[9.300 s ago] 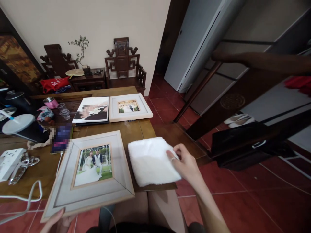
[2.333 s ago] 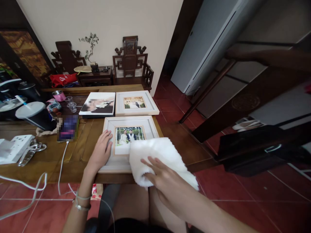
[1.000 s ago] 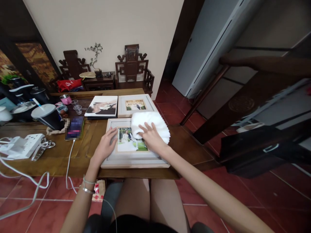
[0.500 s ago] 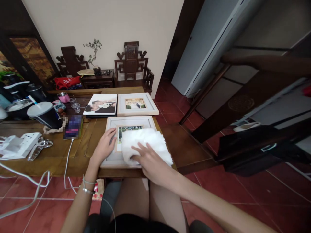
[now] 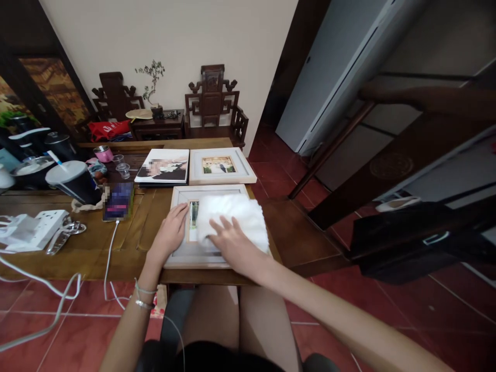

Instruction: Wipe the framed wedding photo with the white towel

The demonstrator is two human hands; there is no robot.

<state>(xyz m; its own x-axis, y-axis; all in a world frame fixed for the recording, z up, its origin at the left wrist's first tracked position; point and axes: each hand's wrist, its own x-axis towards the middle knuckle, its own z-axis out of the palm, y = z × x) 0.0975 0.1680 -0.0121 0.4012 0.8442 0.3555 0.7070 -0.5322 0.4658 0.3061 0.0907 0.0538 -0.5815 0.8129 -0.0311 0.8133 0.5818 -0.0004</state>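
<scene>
A pale wooden picture frame (image 5: 182,195) with a wedding photo lies flat at the near edge of the wooden table (image 5: 127,243). My left hand (image 5: 170,233) rests flat on the frame's left side, fingers stretched out. My right hand (image 5: 228,240) presses a fluffy white cloth (image 5: 236,214) down on the frame's glass, fingers spread over the cloth. The cloth hides most of the photo and the frame's right side.
Behind the frame lie a second framed photo (image 5: 221,165) and a frameless print (image 5: 163,166). To the left are a phone (image 5: 117,200) on a white cable, a dark lidded cup (image 5: 73,182), a white power strip (image 5: 31,231) and small plastic cups. Carved chairs stand by the wall.
My right hand has slid the cloth up and slightly left across the glass from the frame's near edge. The left hand has stayed on the frame's left side.
</scene>
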